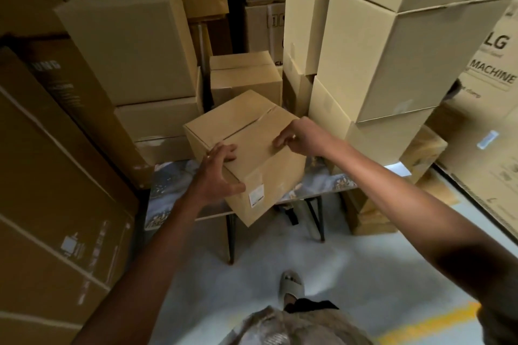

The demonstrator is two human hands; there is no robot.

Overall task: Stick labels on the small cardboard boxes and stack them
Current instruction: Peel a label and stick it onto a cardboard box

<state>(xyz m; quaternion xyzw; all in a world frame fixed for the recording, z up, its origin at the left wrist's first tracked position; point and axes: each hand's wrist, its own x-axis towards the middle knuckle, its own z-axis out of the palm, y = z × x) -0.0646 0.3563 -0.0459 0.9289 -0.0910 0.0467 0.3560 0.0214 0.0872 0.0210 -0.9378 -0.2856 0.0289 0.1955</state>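
Observation:
A small cardboard box (pixel 252 131) with a taped top seam sits tilted over the front edge of a small table (pixel 328 179). A white label (pixel 256 196) is stuck on its near side face. My left hand (pixel 217 173) grips the box's near left corner, fingers on the top and thumb on the side. My right hand (pixel 300 136) has its fingers curled over the top's right edge. Another small box (pixel 246 78) stands just behind it.
Tall stacks of pale cardboard boxes (pixel 378 59) rise at the right, with more boxes (pixel 134 45) at the left and back. A large printed carton (pixel 493 109) stands far right, long dark cartons (pixel 56 176) far left. My foot in a sandal (pixel 291 284) is on the grey floor.

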